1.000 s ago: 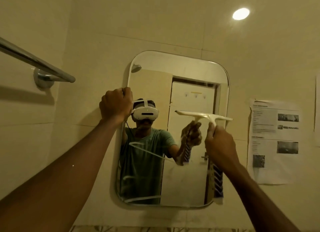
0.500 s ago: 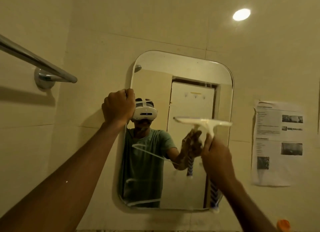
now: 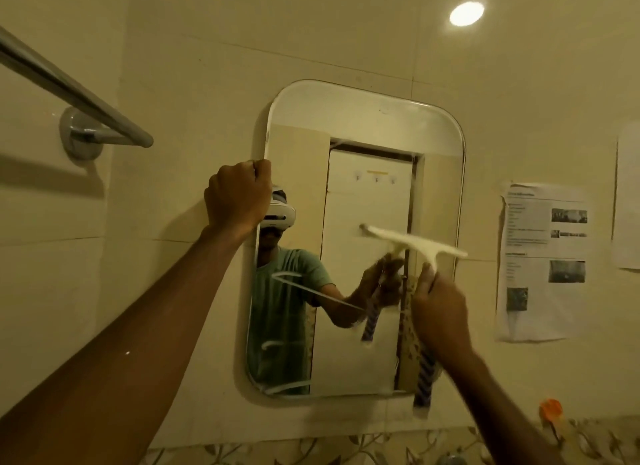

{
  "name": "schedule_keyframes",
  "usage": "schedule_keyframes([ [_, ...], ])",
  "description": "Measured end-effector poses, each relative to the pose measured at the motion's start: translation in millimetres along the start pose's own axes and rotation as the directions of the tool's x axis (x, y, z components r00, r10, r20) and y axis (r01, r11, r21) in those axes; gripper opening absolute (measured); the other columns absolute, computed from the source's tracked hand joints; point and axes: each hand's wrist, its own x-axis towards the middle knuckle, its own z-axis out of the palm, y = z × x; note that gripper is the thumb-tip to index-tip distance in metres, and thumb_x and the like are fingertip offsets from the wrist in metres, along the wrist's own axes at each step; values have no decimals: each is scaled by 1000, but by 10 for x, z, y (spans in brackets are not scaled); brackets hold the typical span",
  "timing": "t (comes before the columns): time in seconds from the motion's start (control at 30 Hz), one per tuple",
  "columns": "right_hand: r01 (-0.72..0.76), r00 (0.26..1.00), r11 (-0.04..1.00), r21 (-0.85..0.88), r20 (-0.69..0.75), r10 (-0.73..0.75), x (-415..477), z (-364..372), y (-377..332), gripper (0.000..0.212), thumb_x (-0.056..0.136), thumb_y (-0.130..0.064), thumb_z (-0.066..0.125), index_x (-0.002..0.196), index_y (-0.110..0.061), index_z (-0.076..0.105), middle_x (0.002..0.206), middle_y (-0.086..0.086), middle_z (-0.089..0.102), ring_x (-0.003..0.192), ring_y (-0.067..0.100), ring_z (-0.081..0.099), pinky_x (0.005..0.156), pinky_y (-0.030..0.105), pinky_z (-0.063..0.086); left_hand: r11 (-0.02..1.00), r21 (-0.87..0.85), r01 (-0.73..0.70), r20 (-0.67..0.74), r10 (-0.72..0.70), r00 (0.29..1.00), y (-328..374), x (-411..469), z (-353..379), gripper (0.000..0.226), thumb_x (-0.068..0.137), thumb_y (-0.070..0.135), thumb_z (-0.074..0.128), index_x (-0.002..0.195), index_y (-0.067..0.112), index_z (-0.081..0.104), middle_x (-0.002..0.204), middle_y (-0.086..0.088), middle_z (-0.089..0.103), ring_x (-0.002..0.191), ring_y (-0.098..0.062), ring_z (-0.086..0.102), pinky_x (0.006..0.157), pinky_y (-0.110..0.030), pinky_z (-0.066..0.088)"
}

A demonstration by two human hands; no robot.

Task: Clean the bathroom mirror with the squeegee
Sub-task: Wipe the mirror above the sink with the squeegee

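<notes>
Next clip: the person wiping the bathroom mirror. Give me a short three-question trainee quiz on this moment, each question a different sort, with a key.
1. True or false: the left hand is gripping the mirror's left edge.
2. Multiple choice: the squeegee blade is over which part of the mirror? A) top left corner B) right side, about mid-height C) bottom edge
3. Fill in: white streaks remain on the mirror's lower ____ side.

Key:
1. True; the fist is closed at the edge.
2. B; the right hand holds the handle below the blade, which tilts down to the right.
3. Left; one streak slants across the glass, and others lie lower down.
</notes>
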Motion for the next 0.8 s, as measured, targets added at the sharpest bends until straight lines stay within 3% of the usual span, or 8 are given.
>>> schedule_keyframes([
  [0.13, 23, 999, 1000, 10, 46, -23, -224, 51, -83, 37, 104, -33, 31, 82, -16, 56, 64, 4, 59, 50, 12, 55, 44, 25, 45, 998, -57, 12, 91, -7, 996, -56, 55, -59, 49, 99, 28, 32, 53, 15, 40, 51, -1, 41, 50, -17, 39, 48, -24, 27],
  [0.3, 229, 973, 973, 37, -32, -228, 610, -90, -909, 39, 105, -33, 29, 86, -12, 56, 60, -4, 52, 40, 2, 49, 35, 9, 35, 997, -58, 41, 164, -31, 986, -39, 88, -105, 49, 99, 30, 31, 57, 11, 45, 54, -4, 44, 52, -15, 41, 49, -25, 29],
  [0.43, 198, 980, 980, -3, 2, -198, 776, -12, -1125, 37, 105, -32, 28, 95, -9, 56, 62, -5, 53, 40, 3, 52, 33, 5, 32, 999, -33, 31, 153, -26, 988, -39, 82, -85, 47, 99, 31, 30, 64, 8, 51, 59, -7, 49, 59, -23, 48, 55, -28, 33],
  [0.57, 147, 988, 989, -23, 60, -145, 28, 178, -617, 32, 103, -32, 33, 97, -10, 55, 65, -5, 55, 45, 4, 51, 35, 8, 36, 999, -31, 27, 138, -23, 990, -48, 93, -63, 48, 99, 32, 30, 57, 13, 45, 57, -4, 46, 63, -24, 48, 60, -30, 33],
  [0.63, 109, 989, 992, -70, 108, -101, -319, 193, -459, 32, 103, -33, 32, 97, -11, 55, 65, -6, 55, 48, 2, 51, 36, 9, 36, 998, -50, 40, 189, -29, 981, -47, 125, -89, 49, 99, 31, 29, 56, 14, 44, 57, -5, 47, 61, -23, 48, 55, -30, 35],
  [0.7, 105, 987, 991, -88, 133, -93, -362, 137, -512, 37, 103, -35, 30, 94, -10, 56, 63, -6, 53, 49, 2, 48, 37, 9, 36, 993, -83, 86, 266, -61, 962, -47, 176, -141, 49, 99, 33, 29, 64, 8, 52, 66, -11, 57, 63, -26, 56, 61, -36, 48],
  [0.8, 196, 979, 980, -24, 66, -194, 43, 27, -923, 39, 105, -33, 29, 85, -12, 55, 61, -5, 50, 44, 3, 46, 39, 5, 36, 976, -131, 176, 379, -114, 918, -43, 268, -213, 47, 98, 34, 29, 79, 4, 60, 70, -10, 66, 56, -29, 61, 65, -37, 54],
])
